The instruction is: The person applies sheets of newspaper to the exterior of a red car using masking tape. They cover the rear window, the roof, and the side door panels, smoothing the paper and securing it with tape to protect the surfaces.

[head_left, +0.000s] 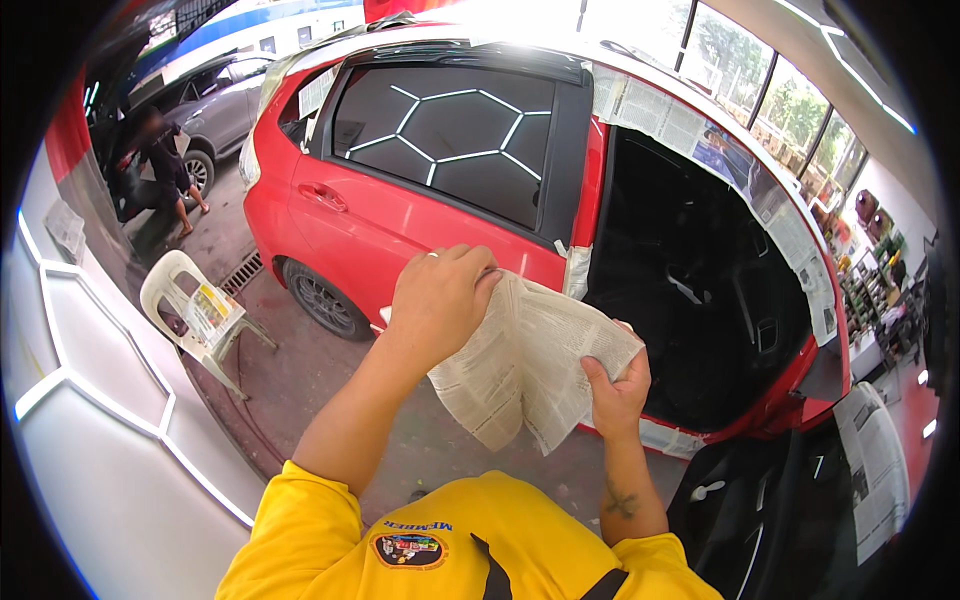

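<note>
Between my two hands a sheet of newspaper [520, 350] hangs in front of my chest, folded down its middle with its lower corners loose. My left hand [440, 300] pinches its upper left edge, the knuckles facing up. At the right edge my right hand [622, 385] grips the sheet, with the thumb on the near face. Just beyond the paper stands a red car [400, 215]. Its rear door is closed, and its front doorway [690, 270] gapes, edged with taped newspaper [650, 105]. More paper covers the pillar [578, 272] between the doors.
A white plastic chair [180, 275] with printed paper on its seat stands at the left, beside a glossy panel with light strips [100, 400]. The open front door [760, 500], paper on its edge, is low right. Far left, a person [165, 165] sits near a grey car [225, 100].
</note>
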Demonstrator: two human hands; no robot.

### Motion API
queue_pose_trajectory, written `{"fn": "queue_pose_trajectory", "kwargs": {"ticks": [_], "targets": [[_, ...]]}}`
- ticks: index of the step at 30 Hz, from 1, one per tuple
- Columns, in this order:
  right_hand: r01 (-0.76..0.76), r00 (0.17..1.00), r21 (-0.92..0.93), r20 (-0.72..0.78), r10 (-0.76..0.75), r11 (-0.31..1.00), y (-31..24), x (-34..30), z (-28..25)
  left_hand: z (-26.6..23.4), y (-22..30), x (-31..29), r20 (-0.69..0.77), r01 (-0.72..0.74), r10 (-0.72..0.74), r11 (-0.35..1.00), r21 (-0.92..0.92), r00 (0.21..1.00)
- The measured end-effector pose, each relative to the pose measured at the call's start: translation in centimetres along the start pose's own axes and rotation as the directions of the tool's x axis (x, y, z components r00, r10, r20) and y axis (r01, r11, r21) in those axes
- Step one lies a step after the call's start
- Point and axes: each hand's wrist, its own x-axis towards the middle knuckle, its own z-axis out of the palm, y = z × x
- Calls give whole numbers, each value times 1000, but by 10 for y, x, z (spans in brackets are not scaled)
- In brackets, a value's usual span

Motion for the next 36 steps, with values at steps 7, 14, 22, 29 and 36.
{"fn": "queue_pose_trajectory", "kwargs": {"ticks": [7,14,22,29,36], "targets": [[-78,997,-9,2,78,997,-1,0,-21,3,6,-5,188,100,-51,960,-260,981],[-16,1000,-91,-7,15,996,-31,24,-25,4,-2,-6,389,297,-109,834,-466,915],[-32,999,-92,19,33,995,-34,35,-11,27,-28,-32,444,456,-177,588,-668,878],[-22,999,-189,29,28,982,-31,45,0,32,-40,-52,392,480,-279,550,-683,877],[-50,999,-154,-25,47,987,-23,49,-7,20,-69,-115,536,614,-416,72,-786,735]]}}
